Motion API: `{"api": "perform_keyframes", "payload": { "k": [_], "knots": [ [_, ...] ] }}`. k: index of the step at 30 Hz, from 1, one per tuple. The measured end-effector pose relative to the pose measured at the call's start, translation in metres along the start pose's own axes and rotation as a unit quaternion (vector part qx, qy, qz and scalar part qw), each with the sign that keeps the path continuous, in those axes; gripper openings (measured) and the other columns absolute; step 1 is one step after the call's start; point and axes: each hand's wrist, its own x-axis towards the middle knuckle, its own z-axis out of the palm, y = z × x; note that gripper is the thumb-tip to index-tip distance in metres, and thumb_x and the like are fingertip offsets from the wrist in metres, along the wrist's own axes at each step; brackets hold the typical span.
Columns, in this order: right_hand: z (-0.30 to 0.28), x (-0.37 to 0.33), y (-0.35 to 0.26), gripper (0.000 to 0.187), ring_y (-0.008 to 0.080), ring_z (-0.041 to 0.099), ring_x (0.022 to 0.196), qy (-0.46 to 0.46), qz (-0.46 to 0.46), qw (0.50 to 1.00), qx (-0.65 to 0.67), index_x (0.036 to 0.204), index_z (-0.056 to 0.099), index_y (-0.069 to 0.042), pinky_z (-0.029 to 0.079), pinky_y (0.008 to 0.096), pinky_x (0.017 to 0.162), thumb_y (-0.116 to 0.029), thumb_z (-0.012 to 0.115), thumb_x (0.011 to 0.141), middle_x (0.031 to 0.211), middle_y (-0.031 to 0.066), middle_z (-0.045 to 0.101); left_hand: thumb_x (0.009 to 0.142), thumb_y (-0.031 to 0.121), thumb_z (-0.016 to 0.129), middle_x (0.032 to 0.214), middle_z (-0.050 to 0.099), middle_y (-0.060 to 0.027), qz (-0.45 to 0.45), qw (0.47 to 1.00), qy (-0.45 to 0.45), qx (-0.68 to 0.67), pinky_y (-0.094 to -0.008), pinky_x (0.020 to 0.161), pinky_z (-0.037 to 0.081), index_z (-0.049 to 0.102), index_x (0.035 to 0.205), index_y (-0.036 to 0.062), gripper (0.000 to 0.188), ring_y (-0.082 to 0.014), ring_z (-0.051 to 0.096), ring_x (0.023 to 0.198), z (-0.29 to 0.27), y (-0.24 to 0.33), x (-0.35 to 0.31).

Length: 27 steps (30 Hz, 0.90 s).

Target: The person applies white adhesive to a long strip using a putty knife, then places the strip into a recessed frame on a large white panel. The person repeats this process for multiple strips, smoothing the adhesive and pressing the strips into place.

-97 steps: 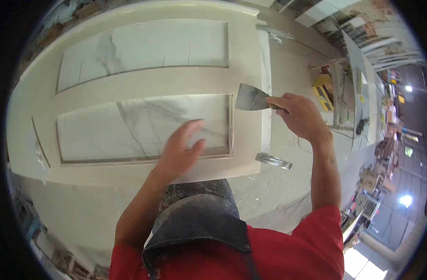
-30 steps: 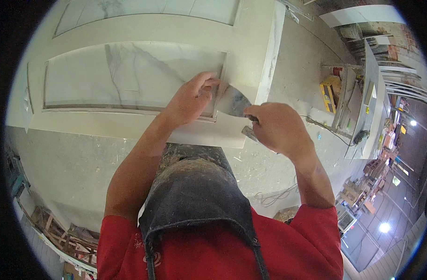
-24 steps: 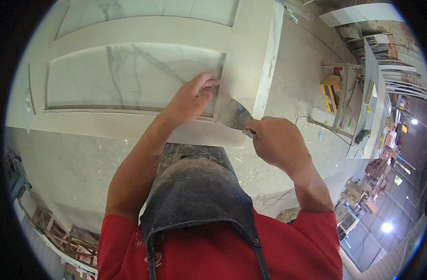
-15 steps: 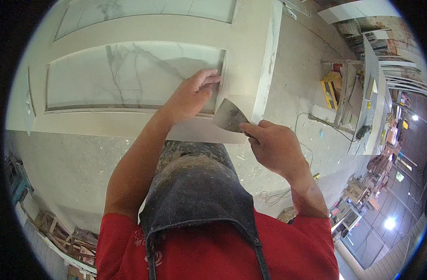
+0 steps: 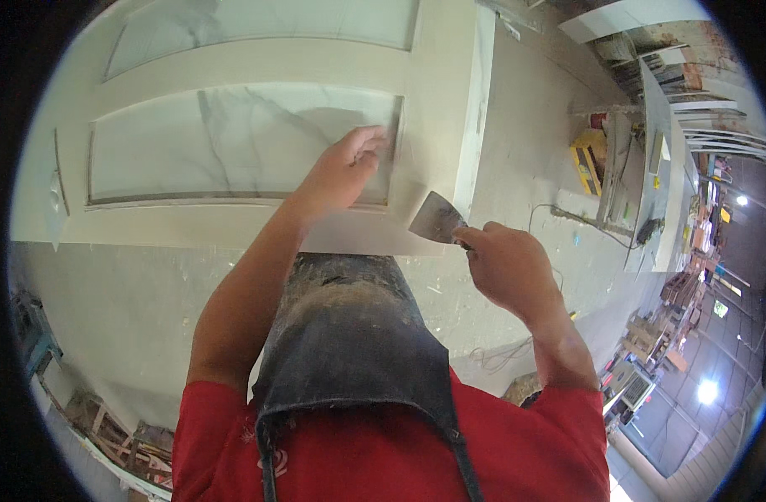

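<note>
A wide-bladed putty knife (image 5: pixel 438 219) is gripped by its handle in my right hand (image 5: pixel 507 263), fingers wrapped round it. Its blade is at the front right corner of a cream panelled frame (image 5: pixel 437 125), which looks like a door lying flat; whether the blade touches it cannot be made out. My left hand (image 5: pixel 345 167) is over the right end of a white inset panel (image 5: pixel 257 146) with grey marble-like veins. Its fingers are loosely bent and apart, with nothing seen in them. Part of the frame's front edge lies under my left wrist.
A second veined inset (image 5: pixel 257 33) lies farther off. To the right, a yellow-and-black box (image 5: pixel 586 163) stands by a wooden support, with a dark cable (image 5: pixel 584 219) on the floor. Boards and long strips (image 5: pixel 718 138) are stacked beyond. A dark apron (image 5: pixel 349 351) hangs before me.
My right hand and the putty knife have moved right, bringing the blade from beside the inset's corner toward the frame's outer corner. My left hand stays nearly in place, its fingers slightly more bent.
</note>
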Motion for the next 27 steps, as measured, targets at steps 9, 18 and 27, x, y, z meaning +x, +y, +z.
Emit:
{"api": "perform_keyframes", "payload": {
  "k": [9,18,27],
  "knots": [
    [-0.056,0.078,-0.018,0.029,0.0452,0.070,0.092,0.095,-0.004,0.995,-0.024,0.112,0.071,-0.006,0.054,0.0534,0.084,-0.011,0.057,0.087,0.096,0.0253,0.073,0.103,0.009,0.054,0.142,0.064,-0.0184,0.025,0.990,0.079,0.117,-0.0421,0.111,0.047,0.048,0.149,0.0023,0.048,-0.0325,0.062,0.128,-0.033,0.014,-0.060],
    [-0.056,0.096,-0.061,0.028,0.0438,0.071,0.091,-0.017,0.020,0.990,-0.135,0.096,0.078,-0.004,0.056,0.0535,0.084,-0.010,0.058,0.077,0.094,0.0258,0.073,0.097,0.003,0.055,0.141,0.065,-0.0184,0.030,0.978,0.132,0.160,-0.0438,0.112,0.045,0.050,0.149,0.0037,0.052,-0.0325,0.060,0.133,-0.051,0.015,-0.105],
    [-0.039,0.065,-0.066,0.025,0.0434,0.071,0.088,-0.053,0.015,0.986,-0.156,0.095,0.077,-0.003,0.056,0.0524,0.081,-0.013,0.062,0.077,0.092,0.0242,0.074,0.096,0.005,0.057,0.141,0.065,-0.0176,0.047,0.978,0.139,0.151,-0.0430,0.113,0.044,0.050,0.149,0.0036,0.054,-0.0322,0.061,0.131,-0.068,0.019,-0.111]
  ]
}}
